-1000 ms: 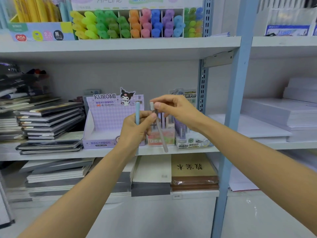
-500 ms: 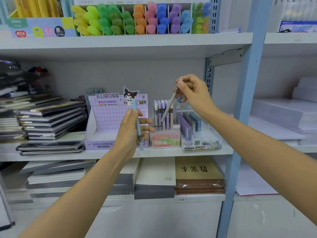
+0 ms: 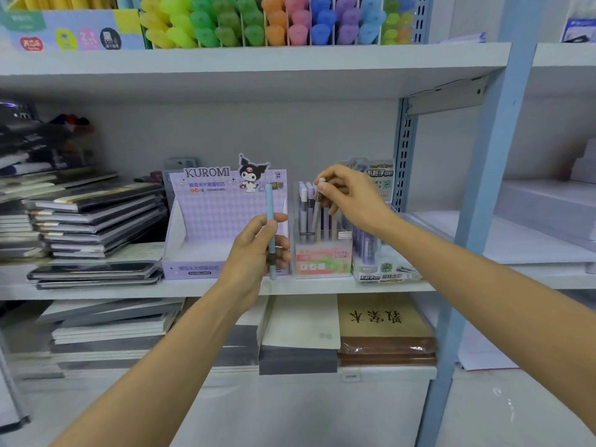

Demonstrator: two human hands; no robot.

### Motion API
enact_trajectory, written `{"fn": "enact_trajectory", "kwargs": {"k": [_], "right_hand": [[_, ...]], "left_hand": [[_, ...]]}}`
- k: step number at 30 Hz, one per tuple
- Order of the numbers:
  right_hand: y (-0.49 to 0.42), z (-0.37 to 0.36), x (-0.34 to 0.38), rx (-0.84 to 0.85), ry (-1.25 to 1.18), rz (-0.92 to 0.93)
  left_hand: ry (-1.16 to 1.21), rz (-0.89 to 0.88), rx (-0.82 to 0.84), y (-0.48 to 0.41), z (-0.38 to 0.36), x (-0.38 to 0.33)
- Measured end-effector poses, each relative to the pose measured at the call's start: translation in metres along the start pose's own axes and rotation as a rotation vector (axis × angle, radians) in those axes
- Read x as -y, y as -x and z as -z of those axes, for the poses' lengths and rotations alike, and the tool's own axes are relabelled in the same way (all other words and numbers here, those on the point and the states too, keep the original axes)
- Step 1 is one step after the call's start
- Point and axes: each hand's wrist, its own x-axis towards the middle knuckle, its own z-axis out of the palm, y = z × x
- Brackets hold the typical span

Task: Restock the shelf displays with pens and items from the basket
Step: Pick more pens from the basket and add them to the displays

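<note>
My left hand [image 3: 258,250] grips a light blue pen [image 3: 270,217] upright in front of the purple Kuromi display box [image 3: 206,233]. My right hand [image 3: 348,198] pinches the top of a grey pen [image 3: 317,211] that stands tilted inside the clear pen holder [image 3: 322,256], among several purple and grey pens. The holder sits on the middle shelf [image 3: 129,290] between the Kuromi box and a refill display [image 3: 383,266]. No basket is in view.
Stacks of dark notebooks [image 3: 93,221] fill the shelf's left side. Coloured highlighters [image 3: 258,24] line the upper shelf. Paper pads and a brown book [image 3: 383,324] lie on the lower shelf. A blue upright post [image 3: 477,221] stands at the right.
My right hand carried the grey pen from beside my left hand up and right, then lowered it into the clear holder. My left hand stayed put with the blue pen.
</note>
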Motion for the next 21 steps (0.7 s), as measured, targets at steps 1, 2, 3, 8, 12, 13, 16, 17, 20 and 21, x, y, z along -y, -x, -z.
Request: {"fn": "enact_trajectory", "kwargs": {"k": [1,2,3,8,12,13,16,17,20,21], "right_hand": [[-0.001,-0.001,0.001,0.000,-0.011,-0.002],[-0.002,-0.002,0.001,-0.001,-0.022,-0.004],[-0.003,-0.003,0.002,-0.006,-0.025,-0.005],[-0.007,-0.014,-0.003,-0.068,0.216,0.027],[-0.001,-0.011,-0.002,-0.064,0.315,-0.031],[0.001,-0.009,0.003,-0.086,0.283,-0.031],[0.011,-0.001,0.024,-0.046,-0.071,-0.054],[0.014,0.002,0.030,0.032,-0.185,-0.072],[0.021,0.008,0.040,0.234,-0.250,-0.065],[0.023,0.009,0.041,0.236,-0.265,-0.058]], "left_hand": [[-0.011,-0.008,0.008,0.000,0.001,0.001],[-0.014,-0.009,0.006,0.000,0.001,0.001],[-0.014,-0.003,-0.004,-0.001,0.002,0.002],[-0.039,0.066,-0.050,-0.002,0.004,0.004],[-0.071,0.034,-0.005,0.002,0.003,0.001],[-0.078,0.024,0.002,0.003,0.002,0.000],[-0.082,-0.003,0.021,0.006,-0.003,-0.005],[-0.086,-0.008,0.033,0.007,-0.005,-0.006],[-0.104,-0.012,0.090,0.009,-0.014,-0.011],[-0.110,-0.007,0.099,0.010,-0.017,-0.013]]}}
